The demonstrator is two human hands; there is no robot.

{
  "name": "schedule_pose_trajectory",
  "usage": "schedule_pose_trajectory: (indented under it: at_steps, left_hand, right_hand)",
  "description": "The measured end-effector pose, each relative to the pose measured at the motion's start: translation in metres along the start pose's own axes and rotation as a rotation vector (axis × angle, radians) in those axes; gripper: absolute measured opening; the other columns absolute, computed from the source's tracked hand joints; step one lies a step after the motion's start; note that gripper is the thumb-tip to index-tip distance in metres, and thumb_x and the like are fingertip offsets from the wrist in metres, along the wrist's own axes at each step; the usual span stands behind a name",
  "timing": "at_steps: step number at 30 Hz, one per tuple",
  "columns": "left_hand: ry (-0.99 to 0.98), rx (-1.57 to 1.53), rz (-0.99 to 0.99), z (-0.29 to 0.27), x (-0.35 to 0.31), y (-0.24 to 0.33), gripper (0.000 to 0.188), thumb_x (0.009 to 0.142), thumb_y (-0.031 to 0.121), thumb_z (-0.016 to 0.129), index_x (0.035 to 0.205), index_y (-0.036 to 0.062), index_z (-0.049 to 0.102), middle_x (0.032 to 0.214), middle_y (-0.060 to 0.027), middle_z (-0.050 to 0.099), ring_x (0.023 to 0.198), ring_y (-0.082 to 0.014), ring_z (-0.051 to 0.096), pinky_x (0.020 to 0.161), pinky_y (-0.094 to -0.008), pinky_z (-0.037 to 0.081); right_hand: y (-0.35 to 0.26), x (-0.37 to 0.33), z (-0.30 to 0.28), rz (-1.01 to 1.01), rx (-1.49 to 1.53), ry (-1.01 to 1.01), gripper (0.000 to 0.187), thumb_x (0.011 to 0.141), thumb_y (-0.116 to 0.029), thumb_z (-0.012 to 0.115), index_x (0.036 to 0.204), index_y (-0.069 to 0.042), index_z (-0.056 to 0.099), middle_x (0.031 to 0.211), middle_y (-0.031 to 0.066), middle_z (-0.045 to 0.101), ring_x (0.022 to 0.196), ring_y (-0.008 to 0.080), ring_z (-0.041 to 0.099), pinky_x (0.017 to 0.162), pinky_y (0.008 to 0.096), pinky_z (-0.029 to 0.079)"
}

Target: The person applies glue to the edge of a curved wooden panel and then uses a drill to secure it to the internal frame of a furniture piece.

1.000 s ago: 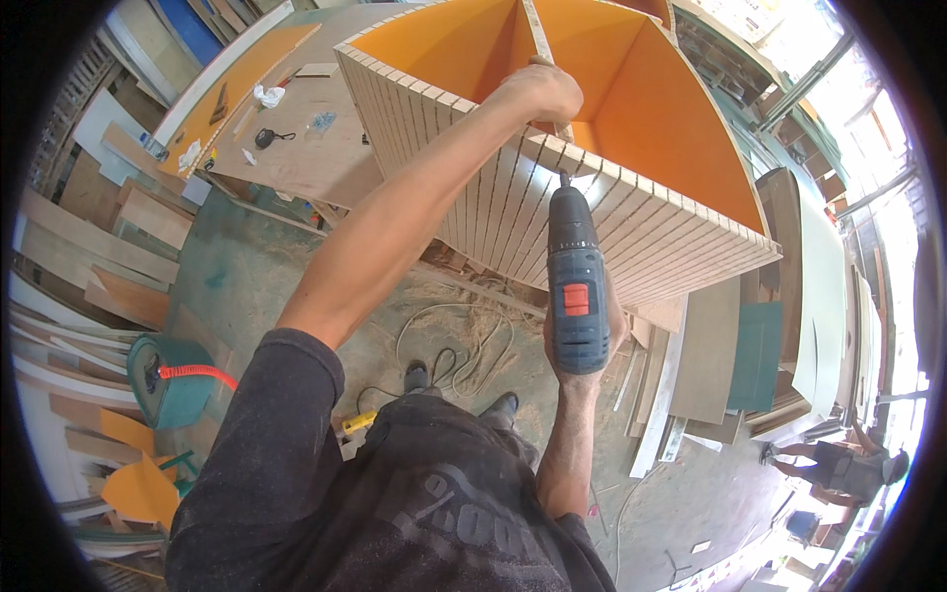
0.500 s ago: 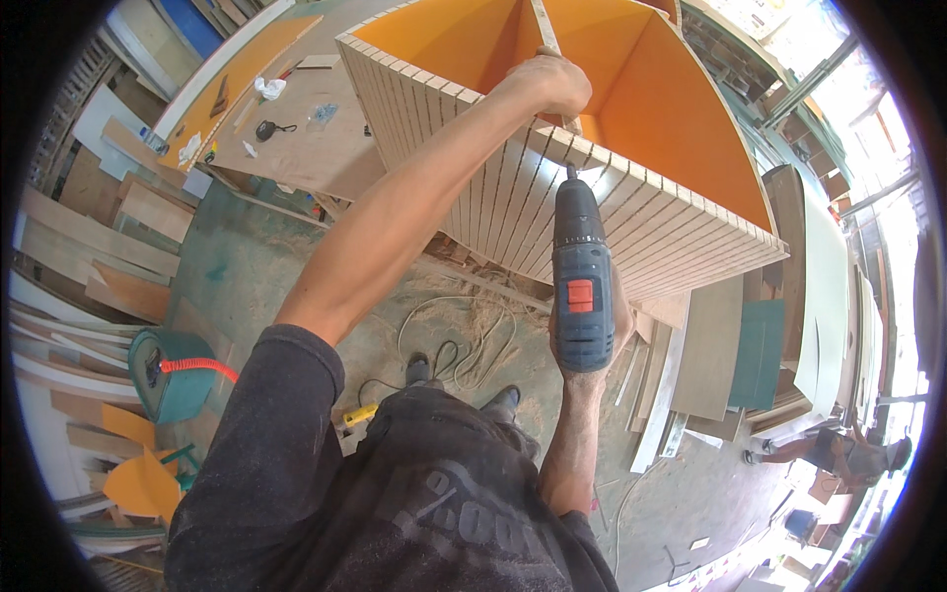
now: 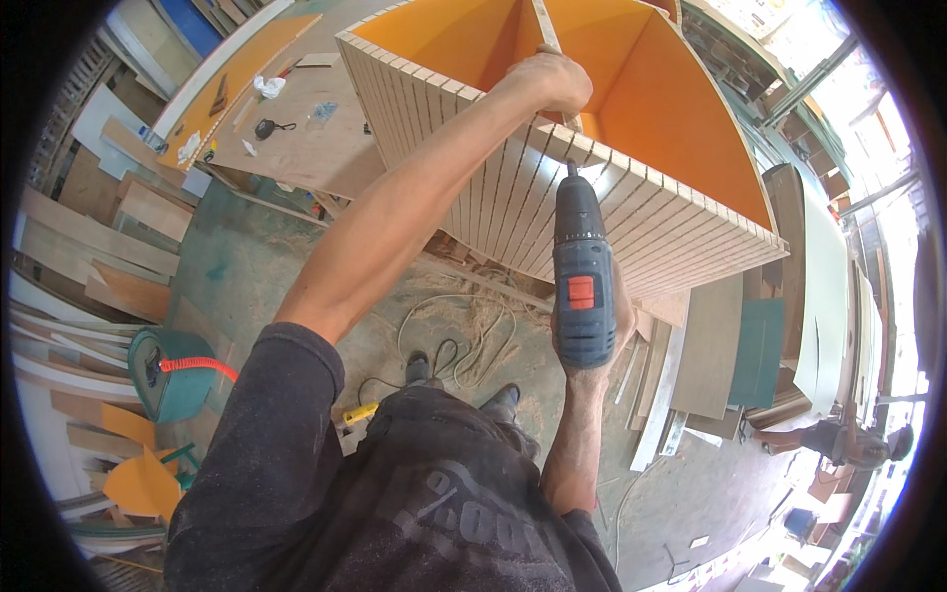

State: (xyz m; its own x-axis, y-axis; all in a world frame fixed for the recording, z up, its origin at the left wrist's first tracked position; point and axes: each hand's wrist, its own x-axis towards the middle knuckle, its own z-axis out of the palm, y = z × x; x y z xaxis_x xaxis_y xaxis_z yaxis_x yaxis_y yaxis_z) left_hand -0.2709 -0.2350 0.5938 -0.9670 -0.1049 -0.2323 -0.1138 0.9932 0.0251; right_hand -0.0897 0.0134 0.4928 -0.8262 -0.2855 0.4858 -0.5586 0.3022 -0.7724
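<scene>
A dark grey cordless drill [image 3: 582,247] with a red patch on its top is in my right hand [image 3: 623,314], whose fingers are mostly hidden behind the tool. Its bit meets the slatted front panel [image 3: 533,187] of a wooden cabinet, just below the top edge. My left hand [image 3: 554,81] reaches across that edge and closes round the upright divider [image 3: 546,25] inside the cabinet. Orange panels [image 3: 651,109] line the compartments on both sides of the divider. The fingertips of my left hand are out of sight.
Left of the cabinet, a worktable [image 3: 296,148] carries a black tape measure [image 3: 268,128] and a clear plastic bag [image 3: 323,113]. A hose [image 3: 404,316] loops over the dusty floor near my feet. A green tank [image 3: 182,375] stands left; boards [image 3: 710,345] lean right. Another person [image 3: 838,442] is far right.
Both my hands and the drill stay almost where they were, the bit still at the panel. The other person at the far right has shifted position slightly.
</scene>
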Motion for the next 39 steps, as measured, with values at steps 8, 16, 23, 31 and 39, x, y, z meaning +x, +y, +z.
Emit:
schedule_pose_trajectory:
  at_steps: [8,16,23,31,39]
  left_hand:
    - [0.169,0.216,0.125,0.012,-0.001,-0.009,0.022,0.075,0.009,0.063,0.081,-0.0077,0.076,0.080,-0.0245,0.073,0.077,-0.0399,0.072,0.077,-0.0482,0.057]
    - [0.130,0.190,0.133,0.006,0.006,-0.003,0.022,0.079,0.002,0.059,0.091,-0.0063,0.075,0.101,-0.0286,0.068,0.091,-0.0402,0.068,0.073,-0.0511,0.056]
    - [0.175,0.140,0.082,0.006,0.002,-0.011,0.020,0.080,0.003,0.061,0.090,-0.0016,0.077,0.092,-0.0193,0.074,0.097,-0.0379,0.068,0.073,-0.0513,0.055]
    - [0.301,0.429,0.269,0.015,0.026,-0.010,0.022,0.079,0.016,0.066,0.087,-0.0006,0.078,0.088,-0.0202,0.076,0.085,-0.0368,0.075,0.078,-0.0505,0.057]
    - [0.416,0.498,0.328,0.038,0.091,-0.055,0.021,0.080,0.018,0.064,0.082,0.0028,0.079,0.091,-0.0222,0.076,0.087,-0.0363,0.075,0.077,-0.0472,0.058]
  right_hand:
    - [0.000,0.000,-0.002,0.037,-0.043,-0.029,0.043,0.084,-0.003,0.074,0.127,-0.003,0.068,0.100,0.0106,0.074,0.093,0.0218,0.073,0.087,0.0389,0.056]
    - [-0.001,-0.004,-0.011,0.029,0.002,-0.050,0.042,0.082,-0.001,0.073,0.124,-0.001,0.066,0.101,0.0123,0.072,0.092,0.0234,0.071,0.085,0.0369,0.055]
    - [0.030,-0.086,-0.032,0.093,0.035,-0.022,0.025,0.086,-0.010,0.079,0.108,-0.001,0.070,0.090,0.0100,0.072,0.081,0.0195,0.069,0.076,0.0331,0.054]
    - [0.072,-0.175,-0.018,0.354,0.194,0.031,0.025,0.090,-0.017,0.081,0.108,-0.002,0.072,0.089,0.0082,0.074,0.087,0.0178,0.071,0.082,0.0327,0.055]
    - [0.093,-0.171,0.032,0.545,0.300,0.002,0.026,0.091,-0.015,0.077,0.113,-0.002,0.071,0.103,0.0077,0.075,0.095,0.0184,0.071,0.089,0.0345,0.054]
